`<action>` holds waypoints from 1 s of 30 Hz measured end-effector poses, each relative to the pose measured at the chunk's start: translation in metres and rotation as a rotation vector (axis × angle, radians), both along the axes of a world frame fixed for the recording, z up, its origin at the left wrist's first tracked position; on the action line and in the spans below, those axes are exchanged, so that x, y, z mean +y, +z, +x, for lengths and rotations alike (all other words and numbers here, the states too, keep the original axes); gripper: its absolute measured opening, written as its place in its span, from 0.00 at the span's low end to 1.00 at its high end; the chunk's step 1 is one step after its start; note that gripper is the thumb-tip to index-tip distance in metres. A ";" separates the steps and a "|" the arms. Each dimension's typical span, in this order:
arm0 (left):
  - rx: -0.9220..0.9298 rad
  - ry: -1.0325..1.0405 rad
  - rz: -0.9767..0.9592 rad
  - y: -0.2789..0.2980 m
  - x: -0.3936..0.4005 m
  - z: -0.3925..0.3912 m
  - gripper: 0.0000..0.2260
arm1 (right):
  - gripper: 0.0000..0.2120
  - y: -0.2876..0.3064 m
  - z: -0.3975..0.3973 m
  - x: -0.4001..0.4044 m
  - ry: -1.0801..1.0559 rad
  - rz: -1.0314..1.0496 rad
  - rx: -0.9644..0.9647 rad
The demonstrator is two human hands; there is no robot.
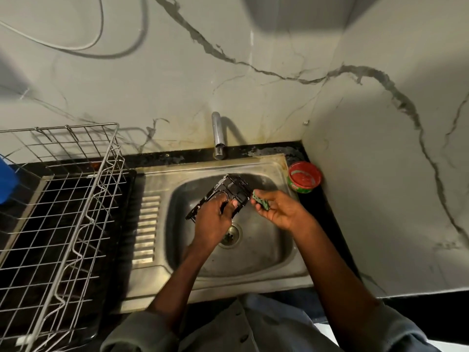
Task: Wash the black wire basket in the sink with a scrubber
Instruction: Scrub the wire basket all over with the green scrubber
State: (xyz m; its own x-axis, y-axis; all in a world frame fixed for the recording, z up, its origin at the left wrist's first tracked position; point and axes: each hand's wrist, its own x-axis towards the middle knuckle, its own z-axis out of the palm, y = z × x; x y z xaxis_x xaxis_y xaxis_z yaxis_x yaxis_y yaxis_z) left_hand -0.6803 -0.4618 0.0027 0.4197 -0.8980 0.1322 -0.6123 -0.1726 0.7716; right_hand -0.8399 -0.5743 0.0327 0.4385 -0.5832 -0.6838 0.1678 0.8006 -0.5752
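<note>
Over the steel sink (269, 273) my left hand (215, 219) grips a small black wire basket (229, 189), tilted, with its far end pointing toward the tap. My fingers curl through its wires near the middle. Just to the right my right hand (279, 209) pinches a green scrubber (260, 202) between thumb and fingers. The scrubber's tip is close to the basket's right edge; whether it touches I cannot tell. The drain (232, 236) lies below my left hand.
A chrome tap (217, 135) stands behind the sink with no water visible. A red and green soap tub (304, 177) sits at the sink's back right corner. A large silver wire dish rack (58, 204) fills the counter on the left. Marble walls close in behind and right.
</note>
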 end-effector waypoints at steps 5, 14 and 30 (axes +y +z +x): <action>-0.166 -0.058 0.057 -0.008 0.013 -0.003 0.14 | 0.09 -0.002 0.007 0.007 0.015 -0.210 0.269; -0.561 -0.275 0.026 -0.017 0.034 -0.025 0.05 | 0.06 0.000 0.022 0.013 0.378 -0.179 0.578; 0.149 0.391 -0.183 -0.023 0.051 0.041 0.12 | 0.03 -0.012 -0.002 0.017 0.360 -0.463 0.481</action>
State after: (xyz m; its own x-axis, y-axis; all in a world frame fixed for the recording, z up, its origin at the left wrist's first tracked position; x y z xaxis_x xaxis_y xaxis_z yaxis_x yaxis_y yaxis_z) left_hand -0.6398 -0.4107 -0.0201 0.7488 -0.6362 0.1862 -0.4082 -0.2212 0.8857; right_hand -0.8423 -0.5570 0.0206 0.3716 -0.7347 -0.5676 -0.4121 0.4173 -0.8100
